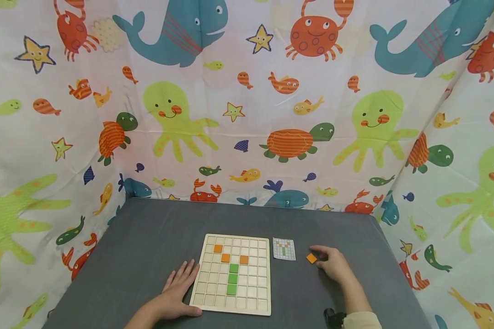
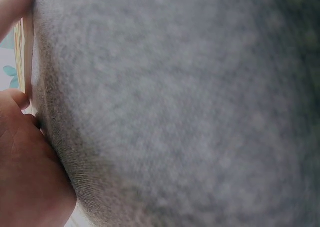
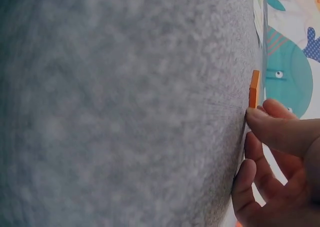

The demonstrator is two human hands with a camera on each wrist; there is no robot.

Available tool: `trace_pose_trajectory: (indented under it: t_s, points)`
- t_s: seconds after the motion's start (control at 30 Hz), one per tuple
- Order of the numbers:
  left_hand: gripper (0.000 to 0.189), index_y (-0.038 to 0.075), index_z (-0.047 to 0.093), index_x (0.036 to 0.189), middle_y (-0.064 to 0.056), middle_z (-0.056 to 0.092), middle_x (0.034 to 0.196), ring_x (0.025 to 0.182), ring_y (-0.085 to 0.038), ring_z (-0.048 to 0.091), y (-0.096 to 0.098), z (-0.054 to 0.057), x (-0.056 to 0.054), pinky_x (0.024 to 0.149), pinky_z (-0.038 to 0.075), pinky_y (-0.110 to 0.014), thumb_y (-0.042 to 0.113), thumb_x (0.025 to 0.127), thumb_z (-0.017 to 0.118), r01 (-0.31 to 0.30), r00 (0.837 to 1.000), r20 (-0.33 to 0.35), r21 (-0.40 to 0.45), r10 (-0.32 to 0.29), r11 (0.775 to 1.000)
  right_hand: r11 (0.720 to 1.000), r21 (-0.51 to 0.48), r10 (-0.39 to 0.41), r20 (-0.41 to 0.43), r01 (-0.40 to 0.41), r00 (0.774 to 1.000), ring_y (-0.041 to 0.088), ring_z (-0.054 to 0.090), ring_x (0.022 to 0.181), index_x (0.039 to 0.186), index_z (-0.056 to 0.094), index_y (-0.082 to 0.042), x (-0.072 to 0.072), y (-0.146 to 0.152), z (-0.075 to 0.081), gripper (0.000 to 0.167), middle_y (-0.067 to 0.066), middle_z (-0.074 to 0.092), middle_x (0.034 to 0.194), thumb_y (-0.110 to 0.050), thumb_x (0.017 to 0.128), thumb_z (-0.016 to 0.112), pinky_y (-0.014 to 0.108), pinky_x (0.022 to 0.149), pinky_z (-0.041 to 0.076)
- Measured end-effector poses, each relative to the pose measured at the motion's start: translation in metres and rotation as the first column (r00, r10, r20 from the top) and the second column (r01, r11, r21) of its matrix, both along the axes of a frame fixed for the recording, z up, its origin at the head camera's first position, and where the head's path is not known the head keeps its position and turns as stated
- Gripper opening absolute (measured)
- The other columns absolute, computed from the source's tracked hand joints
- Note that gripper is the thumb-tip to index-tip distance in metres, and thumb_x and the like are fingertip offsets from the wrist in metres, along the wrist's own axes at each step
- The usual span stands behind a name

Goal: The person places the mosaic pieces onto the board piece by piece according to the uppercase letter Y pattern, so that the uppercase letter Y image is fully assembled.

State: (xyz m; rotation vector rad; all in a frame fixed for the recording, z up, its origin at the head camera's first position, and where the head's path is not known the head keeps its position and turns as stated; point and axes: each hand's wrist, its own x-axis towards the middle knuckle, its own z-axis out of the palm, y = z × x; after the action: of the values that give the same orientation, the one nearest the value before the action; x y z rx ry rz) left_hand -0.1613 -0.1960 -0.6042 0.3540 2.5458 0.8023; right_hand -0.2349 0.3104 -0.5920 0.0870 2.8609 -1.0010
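A pale wooden grid board (image 1: 230, 311) lies on the dark grey table, holding three orange tiles (image 1: 225, 258) and three green tiles (image 1: 233, 278) in its squares. My left hand (image 1: 174, 290) rests at the board's left side, fingers spread, fingertips and thumb against its edge. Right of the board, a loose orange tile (image 1: 311, 258) lies on the table. Around it my right hand (image 1: 333, 264) has its thumb and index finger parted. In the right wrist view the thumb tip meets the near end of the orange tile (image 3: 254, 89); whether the index finger touches it is hidden.
Between the board and my right hand lies a small printed card (image 1: 284, 249) with an orange and green grid pattern. Sea-animal curtains (image 1: 238, 114) enclose the table (image 1: 156, 237) at the back and sides. A black strap (image 1: 334, 318) shows by the right sleeve.
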Motion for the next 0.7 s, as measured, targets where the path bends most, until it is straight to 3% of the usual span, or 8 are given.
trace_pose_trajectory:
  t_s: [0.17,0.3,0.7]
  points:
    - [0.127,0.015,0.012,0.164,-0.014,0.005,0.171,0.156,-0.041,-0.005,-0.0011,-0.0013,-0.0004,0.118,-0.002,-0.068,0.07,0.071,0.078,0.013,1.0,-0.007,0.014,-0.013,1.0,1.0,-0.01,-0.007,-0.01,0.007,1.0,0.019,0.059,0.086,0.118,0.075,-0.013,-0.0003,0.0012,-0.0019,0.038,0.005,0.069,0.098,0.0,0.082,0.078,0.038,0.074,0.05]
    - [0.128,0.014,0.013,0.164,-0.014,0.005,0.171,0.156,-0.041,-0.005,-0.0006,-0.0003,0.0,0.118,-0.003,-0.068,0.07,0.07,0.079,0.011,1.0,-0.007,0.02,-0.011,1.0,1.0,-0.013,-0.004,-0.017,0.004,1.0,0.017,0.056,0.082,0.114,0.077,-0.013,0.0004,0.0004,-0.0019,0.035,0.003,0.069,0.098,-0.001,0.082,0.08,0.032,0.069,0.045]
    - [0.128,0.014,0.013,0.164,-0.014,0.005,0.171,0.156,-0.041,-0.005,-0.0002,0.0005,0.0006,0.119,-0.003,-0.067,0.069,0.07,0.079,0.013,1.0,-0.003,0.019,-0.013,1.0,1.0,-0.001,0.024,0.007,-0.024,1.0,0.019,0.051,0.082,0.11,0.079,-0.012,0.0007,-0.0031,0.0002,0.028,0.004,0.066,0.101,-0.003,0.084,0.079,0.032,0.067,0.041]
